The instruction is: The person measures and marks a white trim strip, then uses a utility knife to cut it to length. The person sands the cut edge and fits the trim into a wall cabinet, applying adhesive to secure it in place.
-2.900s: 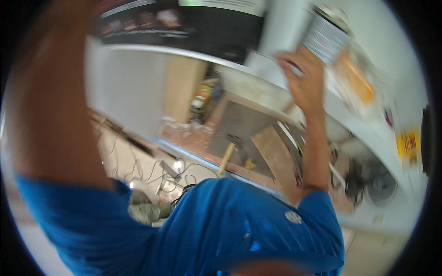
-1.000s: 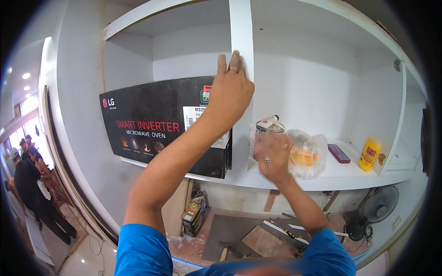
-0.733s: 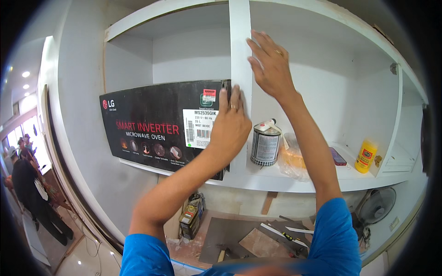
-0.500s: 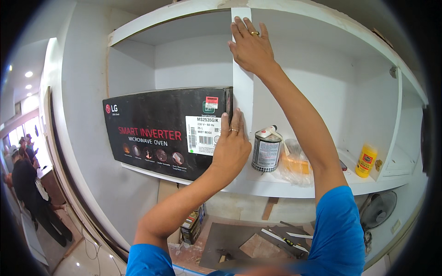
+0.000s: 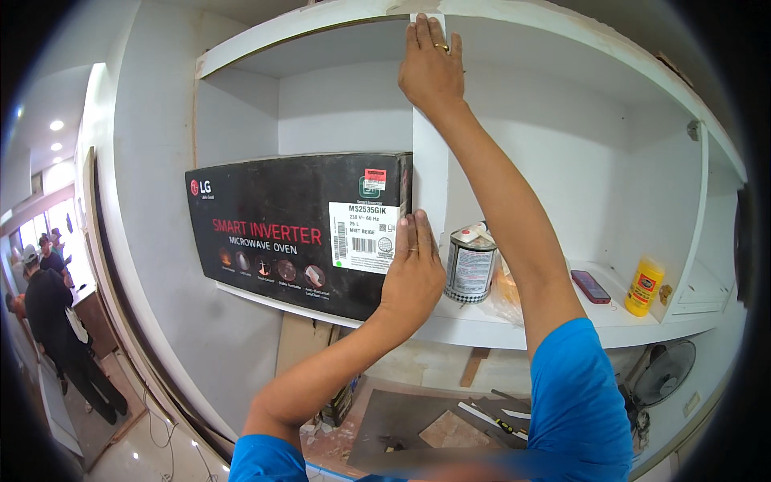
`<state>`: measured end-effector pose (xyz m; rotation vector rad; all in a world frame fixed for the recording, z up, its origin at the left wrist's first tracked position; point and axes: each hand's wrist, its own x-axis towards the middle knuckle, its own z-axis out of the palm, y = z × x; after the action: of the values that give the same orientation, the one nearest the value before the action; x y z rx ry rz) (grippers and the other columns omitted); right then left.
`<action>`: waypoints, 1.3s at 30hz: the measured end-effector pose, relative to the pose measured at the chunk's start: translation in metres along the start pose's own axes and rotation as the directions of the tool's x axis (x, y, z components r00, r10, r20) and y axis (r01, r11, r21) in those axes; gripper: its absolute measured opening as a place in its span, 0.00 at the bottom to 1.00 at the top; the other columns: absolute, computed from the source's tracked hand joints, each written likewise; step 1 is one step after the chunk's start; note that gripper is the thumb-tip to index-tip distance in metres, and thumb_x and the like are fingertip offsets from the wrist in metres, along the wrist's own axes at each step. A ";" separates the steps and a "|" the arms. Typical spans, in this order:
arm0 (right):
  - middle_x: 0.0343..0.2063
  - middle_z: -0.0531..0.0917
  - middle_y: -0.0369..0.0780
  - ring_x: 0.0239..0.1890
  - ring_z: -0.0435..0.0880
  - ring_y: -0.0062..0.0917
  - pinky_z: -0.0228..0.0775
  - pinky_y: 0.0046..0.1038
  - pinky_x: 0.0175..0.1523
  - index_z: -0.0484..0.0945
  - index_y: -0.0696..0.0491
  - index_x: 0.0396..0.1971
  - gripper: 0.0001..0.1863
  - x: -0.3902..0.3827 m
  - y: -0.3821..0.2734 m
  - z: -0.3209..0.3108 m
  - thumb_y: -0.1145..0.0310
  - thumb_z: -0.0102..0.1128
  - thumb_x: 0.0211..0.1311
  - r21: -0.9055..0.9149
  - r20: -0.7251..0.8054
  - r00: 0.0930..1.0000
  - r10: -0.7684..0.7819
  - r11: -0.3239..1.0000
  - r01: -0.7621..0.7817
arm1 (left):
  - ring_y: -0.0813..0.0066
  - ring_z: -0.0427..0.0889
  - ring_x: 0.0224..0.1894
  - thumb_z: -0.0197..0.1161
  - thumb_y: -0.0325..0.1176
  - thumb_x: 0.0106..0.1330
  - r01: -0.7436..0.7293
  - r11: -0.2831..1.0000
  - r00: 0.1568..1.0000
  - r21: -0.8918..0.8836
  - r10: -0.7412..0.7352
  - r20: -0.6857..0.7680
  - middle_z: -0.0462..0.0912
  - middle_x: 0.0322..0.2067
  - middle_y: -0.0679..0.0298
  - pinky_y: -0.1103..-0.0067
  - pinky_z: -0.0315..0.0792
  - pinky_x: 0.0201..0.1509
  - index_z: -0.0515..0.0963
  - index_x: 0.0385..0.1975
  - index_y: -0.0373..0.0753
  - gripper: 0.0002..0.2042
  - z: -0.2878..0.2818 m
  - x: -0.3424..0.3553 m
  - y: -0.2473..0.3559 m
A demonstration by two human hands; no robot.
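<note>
A white upright strip [image 5: 430, 173] divides the front of a white wall cabinet [image 5: 534, 153]. High on the strip, just under the top rail, my right hand [image 5: 431, 68] presses with outstretched fingers, a ring on one of them. Lower down, my left hand [image 5: 411, 273] lies along the strip with straight fingers, beside the right end of a black microwave oven box [image 5: 281, 209]. Neither hand holds anything. Next to the strip stands an opened metal can [image 5: 470, 269] with a white piece across its top. A plastic bag with something orange [image 5: 504, 291] is partly hidden by my right forearm.
A phone [image 5: 591, 287] and a yellow bottle [image 5: 645, 287] rest on the shelf at right. Below are a grey sheet [image 5: 385, 418] with tools and offcuts, and a fan [image 5: 665, 373]. People stand at far left, one in dark clothes [image 5: 60, 313].
My left hand has slid slightly down the strip. My right hand has shifted a little upward, fingers closer together. The right forearm has swung left, uncovering the phone and covering more of the bag.
</note>
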<state>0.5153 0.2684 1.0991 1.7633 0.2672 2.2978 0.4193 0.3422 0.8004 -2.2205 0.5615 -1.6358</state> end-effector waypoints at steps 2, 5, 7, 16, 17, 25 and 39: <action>0.73 0.69 0.48 0.78 0.63 0.38 0.45 0.56 0.80 0.70 0.61 0.69 0.31 -0.004 0.001 -0.005 0.56 0.52 0.74 -0.040 -0.023 0.999 -0.025 0.999 0.024 | 0.37 0.70 0.71 0.55 0.33 0.70 -0.011 0.999 0.999 0.031 0.010 0.038 0.66 0.67 0.26 0.51 0.46 0.82 0.72 0.60 0.12 0.27 -0.002 -0.003 0.006; 0.74 0.68 0.47 0.78 0.63 0.36 0.44 0.55 0.81 0.70 0.60 0.70 0.31 -0.011 0.002 -0.014 0.55 0.51 0.75 -0.003 0.018 0.999 -0.034 0.999 0.034 | 0.36 0.71 0.70 0.54 0.32 0.70 -0.031 0.999 0.999 -0.015 0.032 0.019 0.67 0.67 0.26 0.52 0.48 0.81 0.73 0.59 0.12 0.26 -0.004 -0.008 0.008; 0.75 0.67 0.44 0.79 0.61 0.34 0.44 0.55 0.81 0.69 0.58 0.71 0.32 -0.011 0.004 -0.017 0.52 0.49 0.76 -0.032 0.071 0.997 -0.035 0.999 0.037 | 0.36 0.70 0.71 0.54 0.33 0.70 -0.032 0.998 0.999 -0.048 0.033 0.013 0.67 0.67 0.26 0.52 0.49 0.81 0.73 0.59 0.12 0.26 -0.002 -0.011 0.013; 0.71 0.72 0.51 0.74 0.69 0.39 0.47 0.55 0.79 0.74 0.62 0.66 0.31 -0.046 -0.005 -0.037 0.54 0.53 0.74 0.095 -0.021 0.995 -0.094 0.991 0.095 | 0.39 0.60 0.77 0.64 0.41 0.68 0.020 0.974 0.992 -0.225 0.010 0.129 0.58 0.73 0.32 0.54 0.48 0.81 0.65 0.66 0.13 0.37 0.007 -0.055 0.037; 0.71 0.72 0.50 0.74 0.69 0.39 0.48 0.55 0.79 0.74 0.62 0.66 0.31 -0.051 -0.008 -0.040 0.54 0.53 0.74 0.095 -0.026 0.995 -0.093 0.991 0.095 | 0.40 0.59 0.77 0.65 0.42 0.68 0.025 0.971 0.989 -0.236 0.011 0.149 0.57 0.74 0.33 0.54 0.48 0.81 0.63 0.67 0.13 0.39 0.008 -0.063 0.039; 0.70 0.73 0.48 0.74 0.68 0.38 0.46 0.55 0.80 0.74 0.61 0.66 0.30 -0.070 -0.003 -0.036 0.54 0.51 0.75 0.062 -0.062 0.991 -0.121 0.990 0.125 | 0.45 0.52 0.81 0.57 0.33 0.70 0.140 0.881 0.977 -0.452 -0.049 0.207 0.50 0.78 0.39 0.57 0.53 0.81 0.59 0.71 0.15 0.34 0.017 -0.101 0.069; 0.69 0.73 0.44 0.75 0.65 0.43 0.43 0.59 0.78 0.74 0.54 0.65 0.26 0.032 0.031 -0.014 0.56 0.53 0.73 0.045 -0.022 1.000 -0.013 0.999 0.014 | 0.44 0.45 0.82 0.66 0.37 0.67 0.172 0.884 0.966 -0.435 -0.066 0.249 0.41 0.80 0.40 0.56 0.51 0.81 0.50 0.75 0.18 0.44 0.026 -0.107 0.074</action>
<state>0.4917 0.2484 1.1342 1.7538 0.3365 2.3202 0.4068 0.3311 0.6684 -2.7868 0.8260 -1.3779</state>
